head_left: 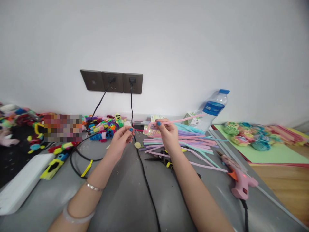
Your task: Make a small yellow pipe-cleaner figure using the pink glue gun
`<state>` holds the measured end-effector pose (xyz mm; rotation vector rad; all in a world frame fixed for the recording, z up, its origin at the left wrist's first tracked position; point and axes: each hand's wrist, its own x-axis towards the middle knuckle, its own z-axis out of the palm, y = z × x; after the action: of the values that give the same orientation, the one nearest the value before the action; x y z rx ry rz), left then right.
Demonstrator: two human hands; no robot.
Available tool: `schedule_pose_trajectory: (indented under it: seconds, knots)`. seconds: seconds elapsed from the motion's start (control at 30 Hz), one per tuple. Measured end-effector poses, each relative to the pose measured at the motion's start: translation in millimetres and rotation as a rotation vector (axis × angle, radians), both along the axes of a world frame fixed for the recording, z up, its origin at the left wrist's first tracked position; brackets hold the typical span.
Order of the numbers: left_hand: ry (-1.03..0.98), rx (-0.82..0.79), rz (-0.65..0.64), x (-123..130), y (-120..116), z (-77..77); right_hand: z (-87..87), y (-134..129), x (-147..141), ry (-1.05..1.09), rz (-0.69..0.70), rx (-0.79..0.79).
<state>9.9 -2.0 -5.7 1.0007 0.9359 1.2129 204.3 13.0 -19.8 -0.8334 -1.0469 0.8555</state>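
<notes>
A pink pipe cleaner (pixel 190 118) is pinched between the thumb and fingers of my right hand (pixel 169 133). Its short left end is bent into a hook, and the long end points right toward the bottle. My left hand (pixel 121 141) is closed in a pinch to the left of the hook, apart from it; whatever it may hold is too small to make out. Beneath my right hand lies a pile of pastel pipe cleaners (pixel 200 144) in purple, pink and mint. Black pliers with yellow parts (pixel 156 158) are partly hidden by my right wrist.
A pink glue gun (pixel 242 185) with a lit red light lies right. A water bottle (pixel 214 108) leans against the wall. Colourful pipe-cleaner figures (pixel 106 127) and a white box-like object (pixel 23 185) are left. A black cable (pixel 144 174) crosses the grey table. Paper flowers (pixel 262 142) lie far right.
</notes>
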Motion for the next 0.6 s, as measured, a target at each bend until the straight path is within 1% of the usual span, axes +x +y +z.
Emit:
schedule_pose_trajectory:
  seconds: [0.07,0.13,0.23,0.4,0.6]
  knots:
    - [-0.011,-0.006,-0.026,3,-3,3.1,0.0,0,-1,-0.018,-0.001,0.005]
    - [-0.026,-0.002,-0.080,6,-5,4.9,0.3,-1,-1,-0.033,0.009,0.012]
    - [-0.020,0.017,-0.124,9,-8,4.0,1.6,-3,-2,-0.041,0.036,0.014]
    - [0.061,0.054,-0.098,12,-8,-0.4,3.7,-4,-3,-0.071,0.060,0.009]
    - [0.020,0.084,-0.036,12,-6,-0.8,4.4,-5,-4,-0.105,0.094,0.009]
